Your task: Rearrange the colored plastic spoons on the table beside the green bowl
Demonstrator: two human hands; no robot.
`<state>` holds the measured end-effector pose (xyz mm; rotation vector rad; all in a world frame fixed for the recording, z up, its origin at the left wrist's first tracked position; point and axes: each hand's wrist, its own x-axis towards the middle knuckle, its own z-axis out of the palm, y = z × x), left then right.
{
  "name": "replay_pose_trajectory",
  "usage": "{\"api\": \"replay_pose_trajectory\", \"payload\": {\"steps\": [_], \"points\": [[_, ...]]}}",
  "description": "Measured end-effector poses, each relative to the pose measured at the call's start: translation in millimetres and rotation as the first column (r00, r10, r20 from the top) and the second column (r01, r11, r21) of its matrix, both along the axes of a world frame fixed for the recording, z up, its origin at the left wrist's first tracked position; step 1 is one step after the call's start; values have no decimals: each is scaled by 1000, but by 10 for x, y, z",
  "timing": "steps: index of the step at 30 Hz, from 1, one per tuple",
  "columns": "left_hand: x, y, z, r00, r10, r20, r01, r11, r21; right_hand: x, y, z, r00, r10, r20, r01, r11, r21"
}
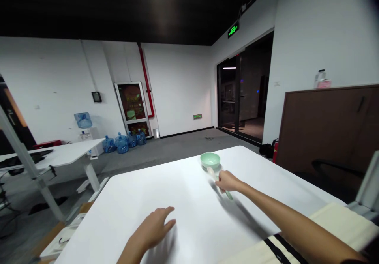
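White tabletop [166, 189] fills the lower view; clock directions read from its middle. Brown cabinet [322, 122] at 2 o'clock, past the edge. Cream cloth [340, 220] at 4 o'clock, under the right forearm, black straps [275, 250] on its near part. Blue water bottles [121, 143] on the floor at 10 o'clock. Left grip [154, 227] at 8 o'clock: open, thumb and fingers apart, over bare white surface, shadow beneath. Right grip [228, 182] at 2 o'clock: closed around a utensil. Green bowl [210, 161] sits upright at 1 o'clock, near the far edge. Utensil [211, 172] slants from 11 to 5 o'clock through the right grip, pale upper end, green lower end; type unclear. Pale end is just beside the bowl's 6 o'clock side; can't tell if touching.
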<state>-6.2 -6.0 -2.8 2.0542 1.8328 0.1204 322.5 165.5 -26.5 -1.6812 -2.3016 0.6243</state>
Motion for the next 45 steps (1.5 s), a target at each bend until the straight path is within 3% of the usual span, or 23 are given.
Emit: {"api": "replay_pose_trajectory", "payload": {"steps": [5, 12, 18, 24, 27, 32, 36, 39, 45], "points": [[-26, 14, -20, 1000, 4, 10, -5, 1000, 1, -51, -71, -200, 998, -37, 42, 40, 995, -87], [-2, 36, -36, 1000, -4, 2, 4, 1000, 5, -71, -122, -213, 993, -52, 110, 64, 992, -109], [-3, 32, -30, 1000, 2, -2, -2, 1000, -7, -55, -49, -329, 991, -88, 100, 101, 986, -132], [15, 23, -14, 1000, 7, -8, -7, 1000, -2, -61, -57, -342, 983, -47, 176, 72, 988, -137], [16, 22, -11, 1000, 7, -9, -7, 1000, -4, -60, -32, -355, 979, -64, 196, 85, 991, -104], [21, 21, -5, 1000, 7, -7, -7, 1000, -3, 27, 102, -365, 975, -115, 191, 101, 992, 80], [33, 14, 5, 1000, 5, -9, -5, 1000, -2, 164, 185, -321, 957, -196, 213, 166, 975, 150], [44, 9, 16, 1000, 6, -17, -7, 1000, -13, 241, 205, -312, 942, -239, 236, 204, 966, 161], [36, 20, 4, 1000, 10, -13, -10, 1000, -17, 256, 212, -391, 939, -200, 280, 182, 979, 89]]}}
